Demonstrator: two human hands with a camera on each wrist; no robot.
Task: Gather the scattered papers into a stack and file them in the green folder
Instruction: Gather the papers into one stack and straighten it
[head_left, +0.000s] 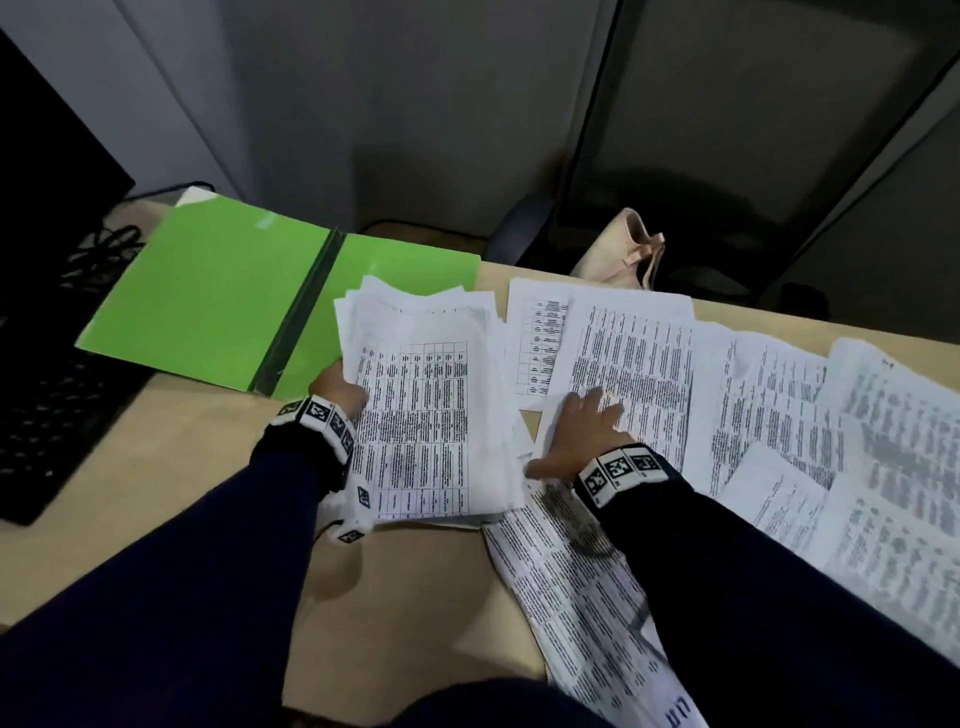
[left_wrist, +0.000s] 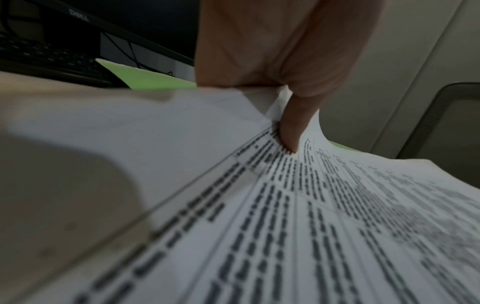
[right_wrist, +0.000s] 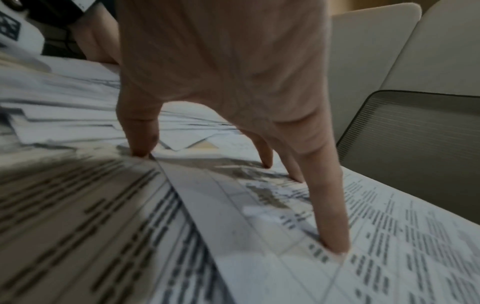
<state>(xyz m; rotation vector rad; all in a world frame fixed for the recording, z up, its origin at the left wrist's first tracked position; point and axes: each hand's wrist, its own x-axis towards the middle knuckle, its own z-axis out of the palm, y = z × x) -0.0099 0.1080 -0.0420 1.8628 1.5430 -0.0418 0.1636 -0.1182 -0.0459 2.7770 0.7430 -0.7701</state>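
Your left hand (head_left: 338, 391) is gripping the gathered stack (head_left: 426, 405) beside the open green folder (head_left: 208, 296). Your right hand (head_left: 576, 431) is pressing flat, fingers spread, on a loose sheet (head_left: 634, 364).

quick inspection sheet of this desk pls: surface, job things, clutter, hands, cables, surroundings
surface: tan desk, mostly covered on the right side.
job's things: green folder lies open; gathered stack overlaps its right half; loose papers spread to the right.
clutter: beige bag at the far edge; black keyboard on the left.
hands: left hand grips the stack's edge; right hand presses fingertips on a printed sheet.
cables: black cables behind the keyboard.
surroundings: monitor, mesh chair, grey partition.
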